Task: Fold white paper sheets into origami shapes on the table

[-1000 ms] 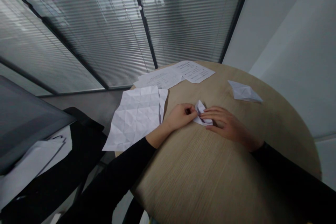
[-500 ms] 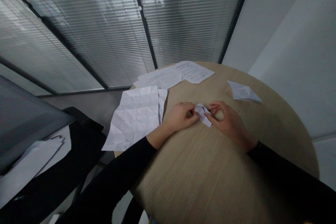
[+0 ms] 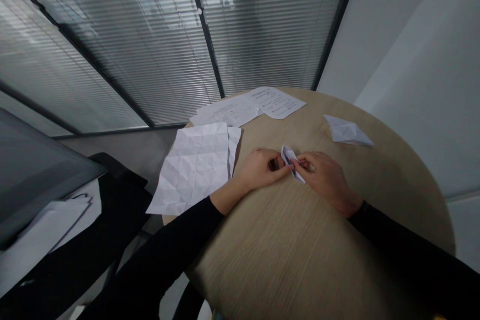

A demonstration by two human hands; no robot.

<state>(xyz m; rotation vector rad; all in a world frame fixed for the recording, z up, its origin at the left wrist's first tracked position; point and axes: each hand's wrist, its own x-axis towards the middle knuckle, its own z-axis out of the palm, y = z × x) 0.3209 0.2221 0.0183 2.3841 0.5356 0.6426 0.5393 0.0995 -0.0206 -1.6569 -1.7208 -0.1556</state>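
Note:
Between my two hands is a small piece of folded white paper (image 3: pixel 288 153), narrow and slanting, its ends showing above and below my fingers. My left hand (image 3: pixel 262 166) pinches it from the left with thumb and forefinger. From the right, my right hand (image 3: pixel 323 175) grips the same paper between thumb and fingers. Fingertips hide its middle, so the exact folds there cannot be made out. Beyond my right hand lies another folded white paper shape (image 3: pixel 348 131), touched by neither hand.
Creased white sheets (image 3: pixel 195 165) lie at the left edge of the round wooden table (image 3: pixel 285 250), beside my left forearm. Printed papers (image 3: pixel 262 102) rest at the far edge, near the blinds (image 3: pixel 262 35). More papers (image 3: pixel 48 232) lie on a black surface at left.
My hands have drawn closer together. The paper between them has turned from a wider shape to a narrower one, and my right hand has shifted slightly left and down.

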